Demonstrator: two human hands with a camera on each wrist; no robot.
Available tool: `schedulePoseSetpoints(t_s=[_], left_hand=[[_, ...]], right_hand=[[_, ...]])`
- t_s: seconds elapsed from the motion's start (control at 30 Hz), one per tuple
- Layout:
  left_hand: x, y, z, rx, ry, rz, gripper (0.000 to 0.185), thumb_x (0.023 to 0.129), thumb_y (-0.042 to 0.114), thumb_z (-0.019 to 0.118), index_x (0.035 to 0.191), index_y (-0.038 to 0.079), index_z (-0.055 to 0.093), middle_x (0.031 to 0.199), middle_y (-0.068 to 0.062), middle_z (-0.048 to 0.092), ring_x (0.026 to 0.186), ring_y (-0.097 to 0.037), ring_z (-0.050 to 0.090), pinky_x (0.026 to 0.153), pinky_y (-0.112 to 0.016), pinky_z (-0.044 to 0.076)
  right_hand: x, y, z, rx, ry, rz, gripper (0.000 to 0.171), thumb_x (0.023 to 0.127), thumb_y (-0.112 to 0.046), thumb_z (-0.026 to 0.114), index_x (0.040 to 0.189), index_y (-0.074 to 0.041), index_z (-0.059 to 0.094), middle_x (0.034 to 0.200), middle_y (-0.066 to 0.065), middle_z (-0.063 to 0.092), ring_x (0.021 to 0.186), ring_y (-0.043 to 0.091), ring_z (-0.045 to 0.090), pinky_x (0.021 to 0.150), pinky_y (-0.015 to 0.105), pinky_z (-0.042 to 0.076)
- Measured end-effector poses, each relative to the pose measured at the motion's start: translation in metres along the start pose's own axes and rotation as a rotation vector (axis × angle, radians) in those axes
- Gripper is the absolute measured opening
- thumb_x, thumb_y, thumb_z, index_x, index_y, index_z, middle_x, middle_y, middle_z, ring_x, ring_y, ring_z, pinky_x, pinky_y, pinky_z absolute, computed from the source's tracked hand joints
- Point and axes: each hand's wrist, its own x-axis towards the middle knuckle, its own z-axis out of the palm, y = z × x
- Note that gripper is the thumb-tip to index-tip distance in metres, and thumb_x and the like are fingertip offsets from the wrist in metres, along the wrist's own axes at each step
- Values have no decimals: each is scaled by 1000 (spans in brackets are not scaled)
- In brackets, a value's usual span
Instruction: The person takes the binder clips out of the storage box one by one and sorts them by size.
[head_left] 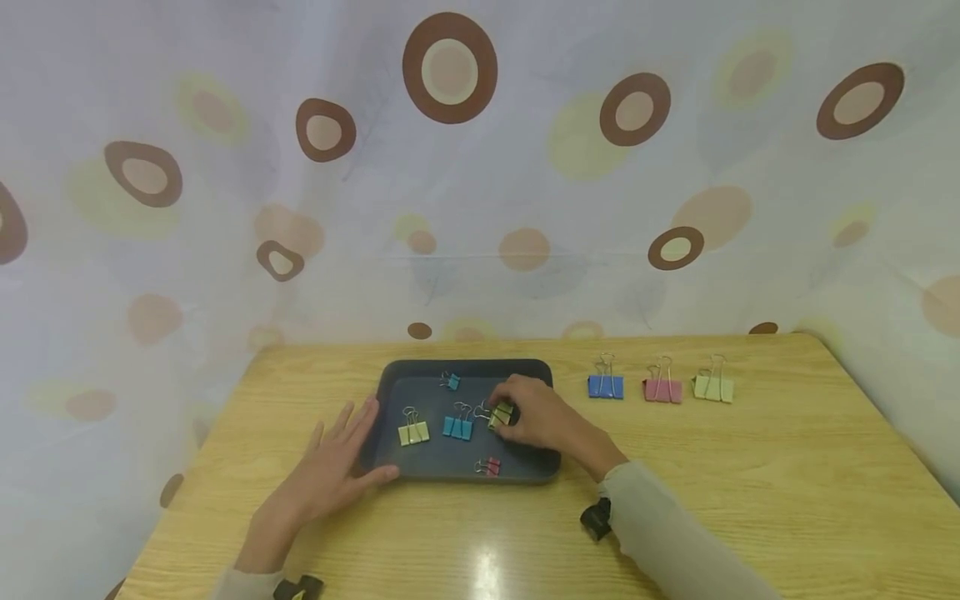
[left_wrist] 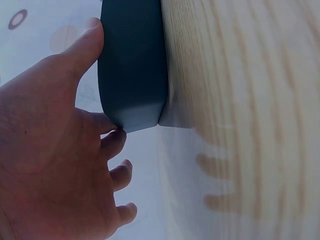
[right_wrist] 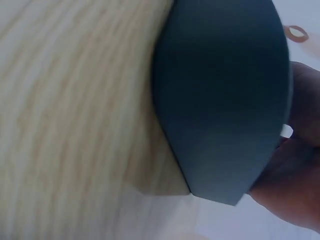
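A dark grey tray (head_left: 435, 467) lies on the wooden table with several binder clips in it. My right hand (head_left: 542, 414) reaches over the tray's right side and pinches a yellow binder clip (head_left: 500, 416) between thumb and fingers. Left of that clip are a blue binder clip (head_left: 458, 427) and another yellow binder clip (head_left: 413, 432). A small teal clip (head_left: 453, 382) lies toward the back, a small pink clip (head_left: 491, 467) near the front. With fingers spread, my left hand (head_left: 333, 462) rests against the tray's left edge; its wrist view shows thumb and fingertips at the tray wall (left_wrist: 132, 65).
Right of the tray, a row of large binder clips stands on the table (head_left: 750, 483): a blue one (head_left: 606, 387), a pink one (head_left: 663, 391) and a pale yellow-green one (head_left: 713, 388). A patterned curtain (head_left: 480, 183) hangs along the table's back edge.
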Motion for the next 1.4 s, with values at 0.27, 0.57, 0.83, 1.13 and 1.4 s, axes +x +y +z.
schedulePoseSetpoints(t_s=[0.27, 0.57, 0.83, 1.13, 1.4], left_hand=[[0, 1, 1, -7, 15, 11, 99, 94, 61, 64, 163, 3, 23, 168, -15, 24, 153, -47, 17, 117, -74, 9], [1, 0, 0, -4, 7, 6, 99, 95, 61, 63, 163, 3, 22, 168, -14, 22, 153, -46, 16, 117, -74, 9], [1, -1, 0, -4, -7, -4, 98, 95, 62, 62, 163, 4, 22, 169, -13, 22, 153, -45, 16, 117, -74, 9], [1, 0, 0, -2, -9, 0, 98, 95, 61, 63, 163, 3, 22, 169, -13, 22, 153, -46, 15, 117, -73, 8], [0, 0, 0, -14, -3, 6, 97, 96, 60, 63, 163, 4, 21, 169, -13, 22, 153, -46, 15, 117, -74, 8]], right_hand=[[-17, 3, -16, 161, 133, 50, 22, 86, -13, 81, 106, -11, 72, 104, 0, 65, 93, 20, 59, 83, 40, 54], [-35, 6, -23, 307, 187, 139, 22, 88, -11, 81, 107, -12, 72, 106, 1, 67, 80, 16, 61, 71, 31, 56], [-50, 10, -26, 453, 261, 216, 20, 88, -13, 83, 106, -12, 74, 111, 5, 70, 100, 26, 70, 83, 39, 60], [-69, 18, -32, 467, 369, 166, 17, 90, -6, 79, 107, -8, 76, 109, 9, 73, 98, 29, 74, 82, 30, 61], [-88, 31, -45, 440, 452, 176, 18, 89, -5, 80, 107, -5, 76, 104, 10, 75, 92, 15, 71, 78, 25, 61]])
